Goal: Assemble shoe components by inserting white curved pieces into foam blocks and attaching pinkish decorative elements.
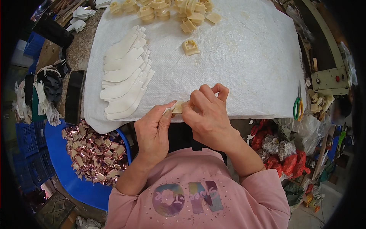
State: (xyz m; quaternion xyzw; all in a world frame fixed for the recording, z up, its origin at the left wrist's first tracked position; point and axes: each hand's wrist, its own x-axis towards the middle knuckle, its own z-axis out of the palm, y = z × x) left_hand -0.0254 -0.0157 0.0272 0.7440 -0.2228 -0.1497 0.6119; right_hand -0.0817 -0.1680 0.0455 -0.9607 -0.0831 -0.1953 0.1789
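Close to the near edge of the white-covered table, both hands are closed on one small cream moulded piece (178,107), mostly hidden by the fingers. My left hand (153,128) pinches its left end, with a bit of white sheet material (169,110) between thumb and fingers. At its right end, the bent fingers of my right hand (209,118) grip the same piece. A lone cream hollow block (190,47) stands beyond the hands. To the left lies an overlapping fan of curved white cut pieces (124,82).
Several more cream blocks (160,7) are heaped at the far edge. Green-and-yellow-handled scissors (298,108) lie at the right edge, a smartphone (75,97) at the left. Below left, a blue basin (68,179) holds shiny pinkish pieces. Red plastic bags (289,164) are at lower right.
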